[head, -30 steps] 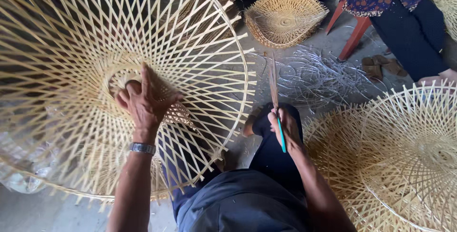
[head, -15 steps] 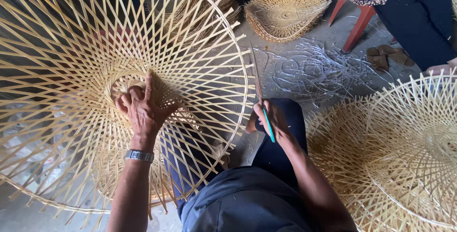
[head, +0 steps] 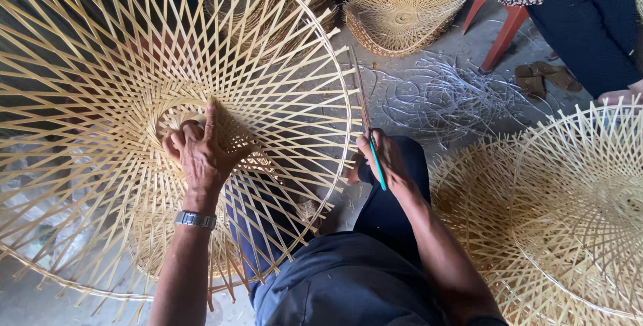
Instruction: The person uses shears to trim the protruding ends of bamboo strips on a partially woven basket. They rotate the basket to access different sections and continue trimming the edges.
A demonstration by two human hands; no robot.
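Observation:
A large round bamboo lattice frame (head: 120,51) stands tilted over my knees, filling the left half of the head view. My left hand (head: 201,155) grips its woven centre ring, index finger pointing up, a metal watch on the wrist. My right hand (head: 385,158) rests on my right knee, closed around a thin bamboo strip (head: 360,88) that points up and away, together with a slim teal-handled tool (head: 378,165).
Two finished lattice frames (head: 569,219) lie stacked at the right. A smaller woven basket piece (head: 402,8) sits at the top, with loose shavings (head: 455,98) on the grey floor. Another person (head: 589,11) sits on a red stool (head: 499,21), sandals (head: 542,79) nearby.
My right hand with the strip and tool has shifted left and slightly down, closer to the big frame's rim. My left hand stays on the centre ring.

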